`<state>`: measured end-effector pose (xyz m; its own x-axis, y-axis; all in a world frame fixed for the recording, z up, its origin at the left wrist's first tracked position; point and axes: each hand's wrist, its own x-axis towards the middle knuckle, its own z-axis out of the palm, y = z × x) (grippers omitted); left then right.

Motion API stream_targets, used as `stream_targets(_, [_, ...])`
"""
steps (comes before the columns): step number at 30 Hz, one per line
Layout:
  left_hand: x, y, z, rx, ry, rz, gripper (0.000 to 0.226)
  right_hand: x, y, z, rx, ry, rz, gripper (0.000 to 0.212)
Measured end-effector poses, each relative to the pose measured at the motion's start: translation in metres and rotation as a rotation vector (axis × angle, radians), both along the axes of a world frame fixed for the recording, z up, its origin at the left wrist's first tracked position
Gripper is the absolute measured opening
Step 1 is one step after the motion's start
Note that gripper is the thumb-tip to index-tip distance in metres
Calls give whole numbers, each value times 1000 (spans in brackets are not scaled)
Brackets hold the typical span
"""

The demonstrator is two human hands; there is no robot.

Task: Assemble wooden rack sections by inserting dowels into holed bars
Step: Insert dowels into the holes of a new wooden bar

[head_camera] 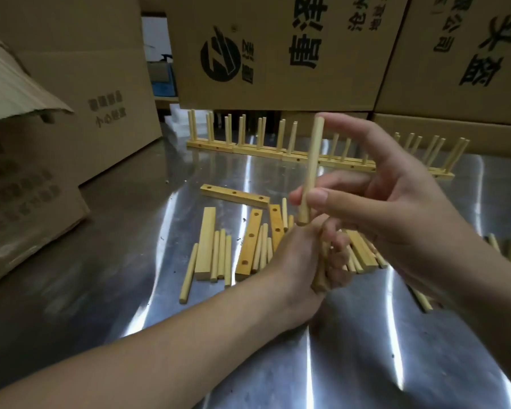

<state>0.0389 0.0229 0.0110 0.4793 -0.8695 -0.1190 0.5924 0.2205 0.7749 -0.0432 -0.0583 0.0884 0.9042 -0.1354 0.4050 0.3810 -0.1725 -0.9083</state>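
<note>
Above loose bars [248,249], right hand [396,202] pinches a dowel [311,166]; left hand [298,261] clutches dowels [320,276].

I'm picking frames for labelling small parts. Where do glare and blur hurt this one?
Head view: white glare streaks cross the metal table; the cardboard box at left is smeared by blur; the right hand and the dowel it pinches read fairly sharp; the left hand, gripping a bundle of dowels, looks darker, with soft edges.
</note>
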Motion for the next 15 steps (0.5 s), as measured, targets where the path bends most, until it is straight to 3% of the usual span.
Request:
stream_targets(8, [16,-1,14,9,205,139,30,-5,-28,-20,98,-53,-113,64])
stream_targets(15, [20,1,19,7,248,144,28,-9,-37,-33,145,-9,-141,62])
